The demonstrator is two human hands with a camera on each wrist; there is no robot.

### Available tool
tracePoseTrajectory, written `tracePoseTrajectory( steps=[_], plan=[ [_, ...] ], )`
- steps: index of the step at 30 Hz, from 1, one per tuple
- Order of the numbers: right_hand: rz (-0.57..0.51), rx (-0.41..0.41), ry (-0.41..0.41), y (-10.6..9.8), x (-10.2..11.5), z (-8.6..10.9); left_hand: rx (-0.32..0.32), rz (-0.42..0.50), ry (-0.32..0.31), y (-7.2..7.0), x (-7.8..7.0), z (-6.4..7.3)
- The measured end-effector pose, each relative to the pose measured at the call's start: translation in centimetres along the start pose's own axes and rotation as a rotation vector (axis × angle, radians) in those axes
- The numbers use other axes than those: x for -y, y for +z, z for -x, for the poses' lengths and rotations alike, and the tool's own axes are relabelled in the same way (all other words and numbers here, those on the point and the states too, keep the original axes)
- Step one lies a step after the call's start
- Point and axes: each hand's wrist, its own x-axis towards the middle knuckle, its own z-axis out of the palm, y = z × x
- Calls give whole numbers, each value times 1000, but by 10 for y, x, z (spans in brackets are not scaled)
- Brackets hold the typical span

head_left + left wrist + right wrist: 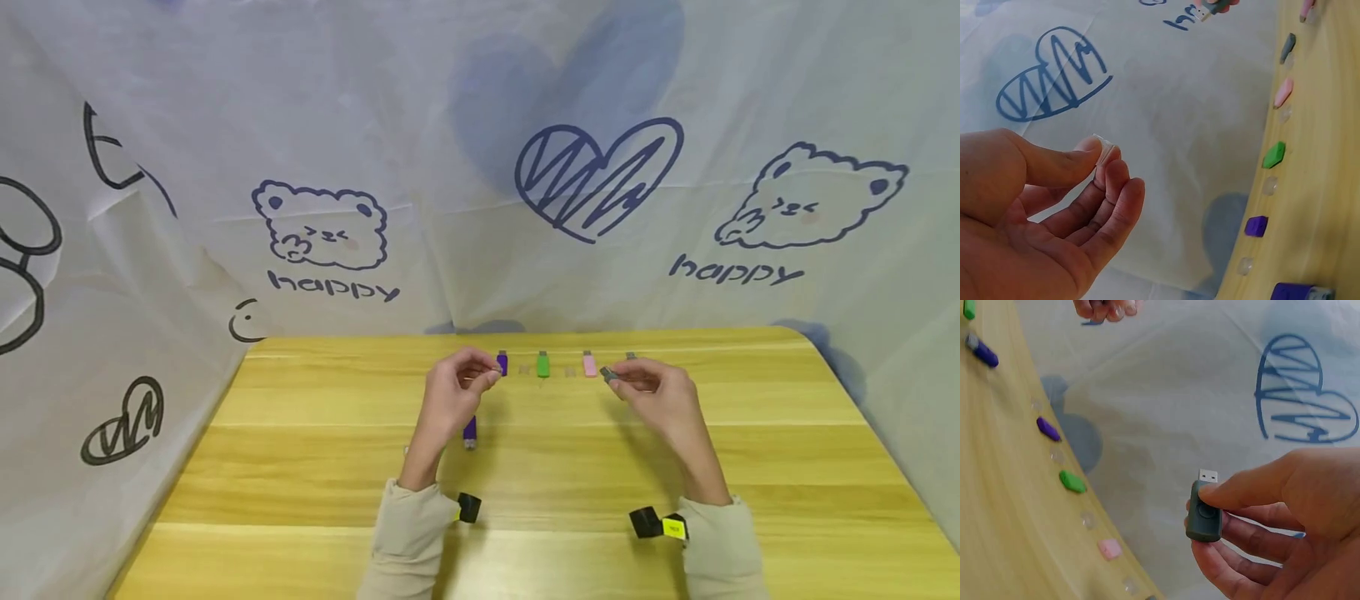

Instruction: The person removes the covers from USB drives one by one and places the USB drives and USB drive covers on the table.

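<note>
Between thumb and fingertips, my left hand pinches a small clear plastic piece, which looks like a cap. My right hand holds a dark grey USB flash drive, thumb on its face, with the metal plug bare and pointing up in the right wrist view. Both hands are raised over the table. Behind them, a row holds a purple flash drive, a green one, a pink one and a grey one, the last partly hidden by my right hand.
Small clear pieces lie between the drives in the row. A nearer purple flash drive lies by my left wrist. The wooden table ends at a printed cloth behind the row.
</note>
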Motion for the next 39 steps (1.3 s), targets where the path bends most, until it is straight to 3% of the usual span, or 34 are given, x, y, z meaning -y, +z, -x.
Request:
tracePoseTrajectory(
  steps=[6,12,25,32,39],
  plan=[
    [-15,-15,58,7,-14,-5,49,-25,-11,9,1,-1],
    [117,-8,123,26,-26,-9,97,-17,-32,20,5,-1],
    [303,-88,67,51,-31,-6,181,-45,-50,38,10,1],
    [394,-118,13,50,-31,-5,214,-77,-41,48,11,2],
    [301,-160,-2,18,-14,0,295,-104,-36,68,16,-4]
  ],
)
